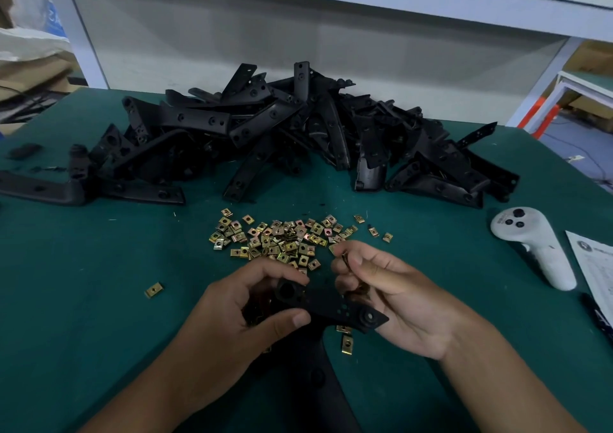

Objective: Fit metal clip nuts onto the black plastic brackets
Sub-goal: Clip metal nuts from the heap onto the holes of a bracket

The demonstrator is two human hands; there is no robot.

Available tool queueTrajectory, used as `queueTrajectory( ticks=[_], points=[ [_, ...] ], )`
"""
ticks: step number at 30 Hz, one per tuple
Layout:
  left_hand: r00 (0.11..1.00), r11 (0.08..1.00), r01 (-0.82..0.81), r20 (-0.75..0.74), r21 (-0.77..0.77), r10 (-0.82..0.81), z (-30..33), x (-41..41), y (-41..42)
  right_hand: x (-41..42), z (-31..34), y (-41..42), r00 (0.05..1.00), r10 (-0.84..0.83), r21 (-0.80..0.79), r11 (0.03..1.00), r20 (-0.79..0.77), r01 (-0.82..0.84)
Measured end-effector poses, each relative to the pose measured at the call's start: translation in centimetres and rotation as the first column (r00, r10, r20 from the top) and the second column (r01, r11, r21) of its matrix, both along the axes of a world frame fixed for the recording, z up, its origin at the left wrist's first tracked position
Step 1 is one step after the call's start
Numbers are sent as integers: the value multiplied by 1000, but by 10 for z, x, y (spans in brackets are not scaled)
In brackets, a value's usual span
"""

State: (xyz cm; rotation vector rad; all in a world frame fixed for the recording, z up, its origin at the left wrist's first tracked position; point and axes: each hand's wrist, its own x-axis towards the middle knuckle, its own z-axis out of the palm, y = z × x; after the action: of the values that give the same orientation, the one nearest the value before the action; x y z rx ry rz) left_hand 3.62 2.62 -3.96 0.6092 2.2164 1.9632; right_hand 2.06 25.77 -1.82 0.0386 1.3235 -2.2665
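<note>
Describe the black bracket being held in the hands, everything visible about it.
The held bracket is a flat, matte black piece, plastic by its look. It has a round socket at its left end, small holes along the middle and a round boss on its pointed right end. It lies roughly level above the green table, just in front of the loose clip nuts. The left hand grips the socket end; the right hand cradles the other end while pinching something small.

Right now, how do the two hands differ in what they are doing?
The left hand grips the black bracket by one end; the right hand pinches a small clip nut at its fingertips. The left sits nearer, the right closer to the nut pile. Both hover above the green table.
</note>
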Motion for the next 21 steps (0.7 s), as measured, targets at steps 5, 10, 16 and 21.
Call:
queueTrajectory(
  ticks=[5, 10, 16, 21],
  points=[
    [1000, 1000, 0, 17, 21, -1, 2, 1, 0, 1, -1, 1, 996, 51, 67, 997, -67, -46],
    [1000, 999, 11, 28, 53, -12, 3, 2, 1, 5, 4, -5, 994, 61, 132, 990, -96, -48],
    [999, 999, 6, 46, 51, -8, 4, 1, 1, 11, 7, -14, 972, 48, 235, 972, -228, 7],
    [994, 994, -15, 107, 112, 3, 3, 1, 3, 13, 10, -18, 966, 35, 295, 954, -258, 44]
  ],
)
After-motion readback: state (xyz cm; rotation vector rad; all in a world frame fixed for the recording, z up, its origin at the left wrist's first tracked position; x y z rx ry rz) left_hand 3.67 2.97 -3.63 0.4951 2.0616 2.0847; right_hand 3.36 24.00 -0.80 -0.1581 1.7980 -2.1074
